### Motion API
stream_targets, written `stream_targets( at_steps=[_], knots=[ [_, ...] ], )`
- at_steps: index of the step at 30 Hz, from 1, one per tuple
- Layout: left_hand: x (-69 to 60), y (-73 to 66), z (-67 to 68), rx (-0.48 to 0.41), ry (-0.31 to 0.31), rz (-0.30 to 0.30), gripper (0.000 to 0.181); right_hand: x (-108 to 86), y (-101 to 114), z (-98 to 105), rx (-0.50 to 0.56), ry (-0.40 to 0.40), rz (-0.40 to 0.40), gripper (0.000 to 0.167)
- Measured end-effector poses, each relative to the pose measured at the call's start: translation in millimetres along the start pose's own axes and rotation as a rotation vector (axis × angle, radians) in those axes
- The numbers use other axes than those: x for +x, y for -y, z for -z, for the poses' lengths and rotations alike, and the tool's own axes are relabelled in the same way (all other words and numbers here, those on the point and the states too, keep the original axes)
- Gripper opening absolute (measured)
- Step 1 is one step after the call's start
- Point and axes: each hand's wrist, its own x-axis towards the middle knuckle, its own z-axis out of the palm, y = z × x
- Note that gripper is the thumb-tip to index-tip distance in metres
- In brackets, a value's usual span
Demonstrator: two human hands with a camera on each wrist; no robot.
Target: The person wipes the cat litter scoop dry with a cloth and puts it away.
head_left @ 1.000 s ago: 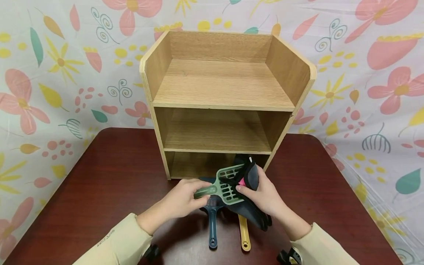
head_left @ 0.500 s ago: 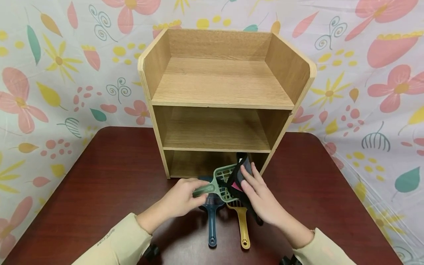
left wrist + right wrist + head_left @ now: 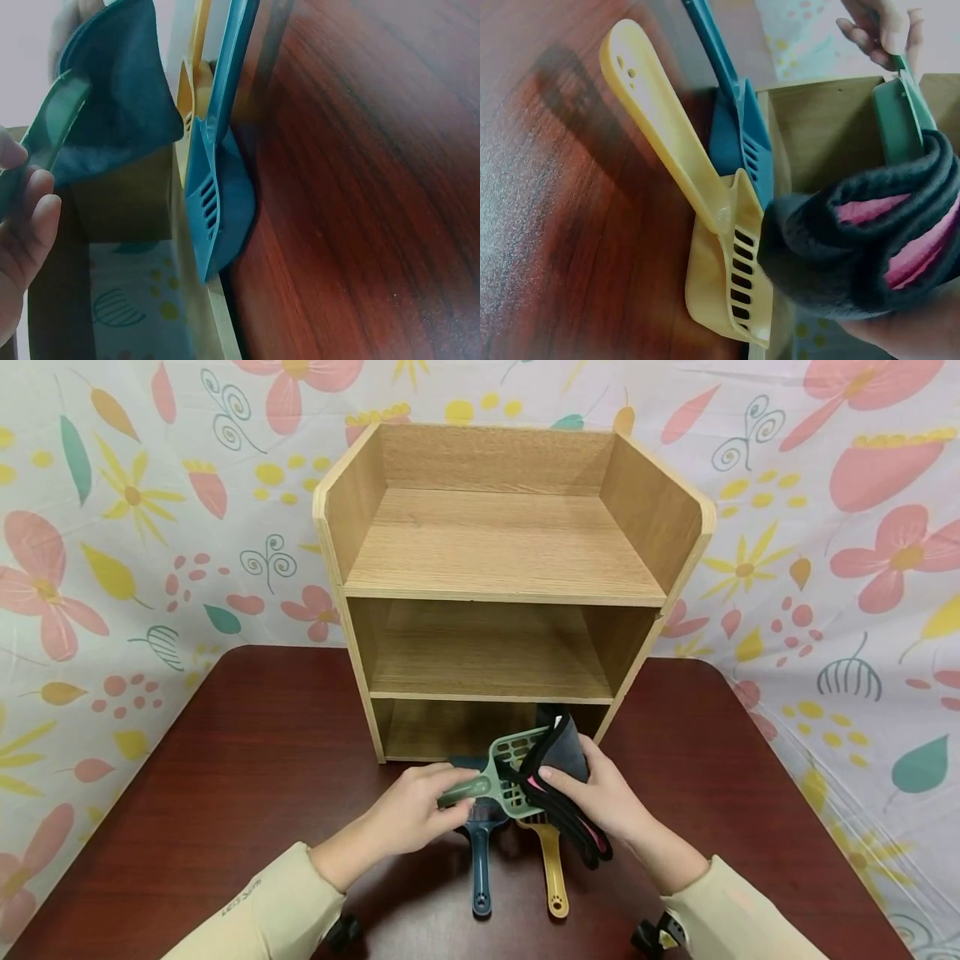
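Basically, the green scoop is pinched by its handle in the left grip above the worktop, probably so it's kept steady and reachable for the cloth that's clasped, folded up, in the right grip.

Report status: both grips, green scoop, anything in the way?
Left grip pinches green scoop by handle. Right grip holds dark cloth over part of scoop's head. Blue scoop, yellow scoop close below, may crowd.
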Motion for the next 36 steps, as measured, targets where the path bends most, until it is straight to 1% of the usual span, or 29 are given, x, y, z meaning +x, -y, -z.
stream_targets(
  at_steps=[2, 4, 6, 8, 10, 12, 14, 16, 19, 21, 23, 24, 27, 29, 31, 33, 36],
  knots=[
    [0.9, 0.7, -0.4, 0.0, -0.003, -0.009, 0.031, 0.4, 0, 1, -0.021, 0.013, -0.031, 0.065],
    [1.4, 1.6, -0.5, 0.021, 0.002, -0.008, 0.032, 0.9, 0, 2, -0.018, 0.015, -0.046, 0.062],
    [2.5, 1.5, 0.7, 0.061, 0.021, 0.017, 0.033, 1.3, 1, 1, -0.003, -0.001, -0.054, 0.058],
    [3.4, 1.3, 2.9, 0.122, 0.065, 0.053, 0.033, 1.3, 2, 0, 0.026, -0.019, -0.06, 0.052],
    [5.2, 0.4, 5.8, 0.188, 0.13, 0.093, 0.032, 0.7, 3, -1, 0.047, -0.046, -0.065, 0.047],
    [6.8, 0.0, 8.8, 0.23, 0.203, 0.12, 0.031, -0.6, 3, -3, 0.04, -0.083, -0.068, 0.044],
    [8.5, 0.1, 11.6, 0.239, 0.265, 0.134, 0.03, -2.4, 3, -5, 0.008, -0.126, -0.061, 0.041],
    [9.7, 0.3, 15.0, 0.231, 0.308, 0.145, 0.03, -4.3, 2, -6, -0.025, -0.17, -0.045, 0.038],
    [8.9, 1.5, 20.6, 0.22, 0.346, 0.163, 0.029, -7.4, 1, -2, -0.13, -0.218, 0.013, 0.036],
    [7.5, 2.2, 24.4, 0.22, 0.366, 0.173, 0.028, -9.0, -1, 3, -0.214, -0.217, 0.053, 0.036],
    [5.8, 2.8, 27.3, 0.222, 0.382, 0.182, 0.027, -10.3, -2, 8, -0.308, -0.179, 0.098, 0.037],
    [5.8, 2.9, 28.4, 0.223, 0.39, 0.184, 0.027, -10.6, -3, 11, -0.354, -0.146, 0.127, 0.039],
    [8.3, 3.1, 29.9, 0.218, 0.404, 0.178, 0.026, -8.7, -1, 17, -0.463, -0.023, 0.244, 0.044],
    [11.7, 2.5, 29.5, 0.222, 0.402, 0.17, 0.025, -4.7, 5, 20, -0.538, 0.052, 0.334, 0.049],
    [15.9, 1.4, 28.6, 0.226, 0.397, 0.16, 0.023, 1.2, 13, 21, -0.589, 0.126, 0.401, 0.05],
    [20.1, -0.4, 27.3, 0.232, 0.391, 0.143, 0.022, 8.2, 22, 22, -0.631, 0.204, 0.425, 0.051],
    [26.2, -3.2, 25.5, 0.238, 0.392, 0.106, 0.022, 19.3, 33, 20, -0.632, 0.349, 0.421, 0.055]
  ],
)
